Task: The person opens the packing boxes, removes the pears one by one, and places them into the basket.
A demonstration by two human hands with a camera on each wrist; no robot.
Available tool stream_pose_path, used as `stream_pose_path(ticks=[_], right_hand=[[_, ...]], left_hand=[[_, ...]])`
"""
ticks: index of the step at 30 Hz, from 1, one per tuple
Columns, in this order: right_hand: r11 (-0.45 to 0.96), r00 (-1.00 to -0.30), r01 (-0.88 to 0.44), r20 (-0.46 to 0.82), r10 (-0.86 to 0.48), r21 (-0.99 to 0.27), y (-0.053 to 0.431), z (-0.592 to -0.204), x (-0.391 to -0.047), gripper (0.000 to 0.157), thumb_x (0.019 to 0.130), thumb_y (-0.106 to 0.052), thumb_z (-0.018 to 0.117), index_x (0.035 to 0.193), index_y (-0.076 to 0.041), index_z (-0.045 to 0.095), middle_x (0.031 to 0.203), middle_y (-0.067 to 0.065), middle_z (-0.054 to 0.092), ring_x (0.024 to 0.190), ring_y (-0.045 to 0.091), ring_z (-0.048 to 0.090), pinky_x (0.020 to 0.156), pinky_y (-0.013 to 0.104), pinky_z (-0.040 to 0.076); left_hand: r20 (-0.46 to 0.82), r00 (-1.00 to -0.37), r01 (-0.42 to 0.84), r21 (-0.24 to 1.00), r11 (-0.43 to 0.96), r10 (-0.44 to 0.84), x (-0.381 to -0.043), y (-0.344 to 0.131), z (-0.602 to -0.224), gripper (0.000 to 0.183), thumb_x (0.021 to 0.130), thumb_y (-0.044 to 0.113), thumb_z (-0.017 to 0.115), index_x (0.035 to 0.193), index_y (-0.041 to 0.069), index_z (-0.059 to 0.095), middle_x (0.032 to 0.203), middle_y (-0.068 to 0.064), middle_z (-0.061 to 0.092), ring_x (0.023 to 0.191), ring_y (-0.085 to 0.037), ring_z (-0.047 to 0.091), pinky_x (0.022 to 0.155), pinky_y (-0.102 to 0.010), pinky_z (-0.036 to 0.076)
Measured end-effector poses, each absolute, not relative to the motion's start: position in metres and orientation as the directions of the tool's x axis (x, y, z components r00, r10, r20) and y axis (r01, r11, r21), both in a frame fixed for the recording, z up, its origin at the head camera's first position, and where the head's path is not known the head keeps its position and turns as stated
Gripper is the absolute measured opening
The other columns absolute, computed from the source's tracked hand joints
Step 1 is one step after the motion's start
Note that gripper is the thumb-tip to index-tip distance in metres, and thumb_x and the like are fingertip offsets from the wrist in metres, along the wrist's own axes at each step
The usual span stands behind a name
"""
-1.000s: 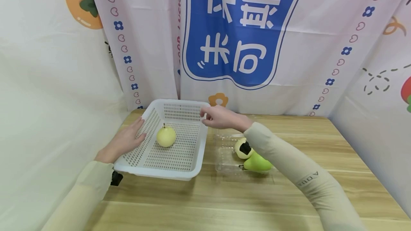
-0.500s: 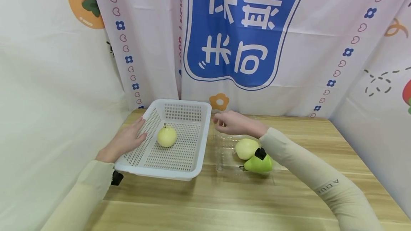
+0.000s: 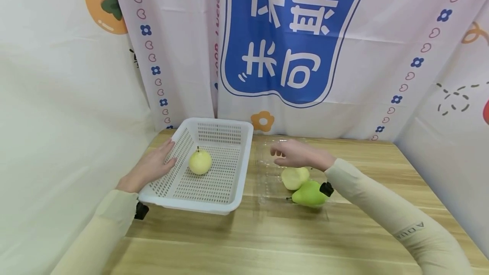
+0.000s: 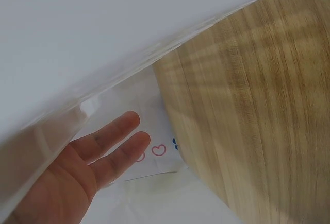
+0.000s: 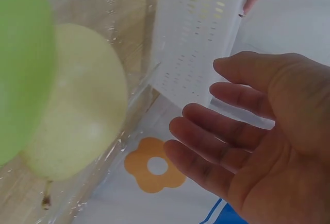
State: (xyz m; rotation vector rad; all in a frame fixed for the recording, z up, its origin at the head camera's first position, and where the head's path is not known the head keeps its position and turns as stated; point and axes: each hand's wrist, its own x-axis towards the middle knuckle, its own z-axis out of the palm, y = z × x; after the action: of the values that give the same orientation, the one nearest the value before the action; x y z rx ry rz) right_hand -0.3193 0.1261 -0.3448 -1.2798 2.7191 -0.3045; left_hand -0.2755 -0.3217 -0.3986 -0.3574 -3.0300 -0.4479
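A white plastic basket (image 3: 244,169) with slotted walls holds one round yellow pear (image 3: 200,162). My left hand (image 3: 150,168) rests on its left rim with the thumb toward the inside; in the left wrist view, straight fingers (image 4: 116,157) extend beside the basket's outer wall. My right hand (image 3: 298,155) hovers over the back of a clear plastic box (image 3: 264,190), holding nothing, its fingers loosely bent. Inside that box lie a pale yellow round pear (image 3: 292,179), partly covered by the hand, and a green pear (image 3: 310,194) in front of it.
The wooden tabletop (image 3: 191,241) extends in front of the basket and to the right. A white printed curtain (image 3: 355,96) hangs along the table's back edge, and white sheets (image 3: 68,118) close off both sides.
My right hand has moved right and slightly nearer, from the basket's right rim to above the clear box. My left hand stays on the left rim, and the fruit stays put.
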Motion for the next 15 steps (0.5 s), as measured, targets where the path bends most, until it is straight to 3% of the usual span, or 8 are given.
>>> stream_pose_path(ticks=[15], right_hand=[[0.617, -0.628, -0.751, -0.039, -0.778, -0.235, 0.161, -0.360, -0.313, 0.026, 0.090, -0.014, 0.064, 0.114, -0.005, 0.067, 0.111, 0.014, 0.070, 0.101, 0.031, 0.066, 0.087, 0.041, 0.057]], left_hand=[[0.097, -0.972, 0.232, 0.289, 0.929, 0.213, -0.272, -0.319, -0.396, 0.066, 0.100, 0.025, 0.048, 0.152, -0.006, 0.022, 0.162, -0.027, 0.012, 0.146, -0.048, 0.021, 0.122, -0.058, 0.018]])
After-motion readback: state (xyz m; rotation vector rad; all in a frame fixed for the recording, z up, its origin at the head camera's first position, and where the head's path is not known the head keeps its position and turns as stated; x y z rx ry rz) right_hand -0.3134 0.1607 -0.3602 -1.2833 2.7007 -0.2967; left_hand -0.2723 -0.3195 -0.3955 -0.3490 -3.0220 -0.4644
